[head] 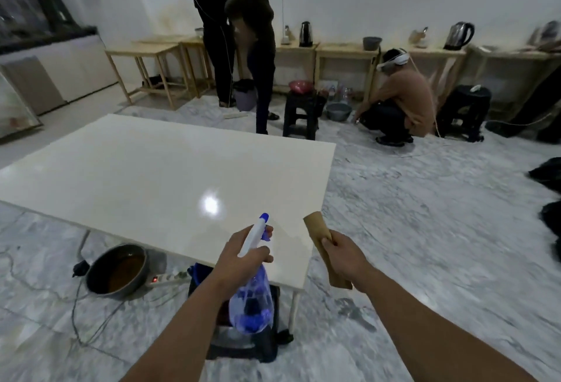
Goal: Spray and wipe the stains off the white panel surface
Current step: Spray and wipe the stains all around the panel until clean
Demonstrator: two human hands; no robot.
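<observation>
My left hand is closed around the neck of the spray bottle, one finger curled over the blue trigger, and the blue nozzle tip points toward 12 o'clock over the white panel. The bottle's clear body hangs below my fist, just off the panel's near edge. My right hand pinches a folded brown cloth between thumb and fingers; its upper end stands up at about 11 o'clock from my knuckles, right at the panel's near right corner, and its lower end hangs beneath my palm.

The panel spreads from my hands out toward 10 and 12 o'clock, with a bright glare spot just ahead of the nozzle. I cannot make out any stains on it from here. Its right edge runs from the corner by my cloth up toward 12 o'clock, and beyond that edge the marble floor lies open from 1 to 4 o'clock. A thin leg drops from the near corner.

Under the near edge at 9 o'clock sit a dark pan and a power strip with cables trailing over the floor. A black stool stands past the far right corner at 12 o'clock, with two standing people behind the far edge and a crouching person at 1 o'clock.
</observation>
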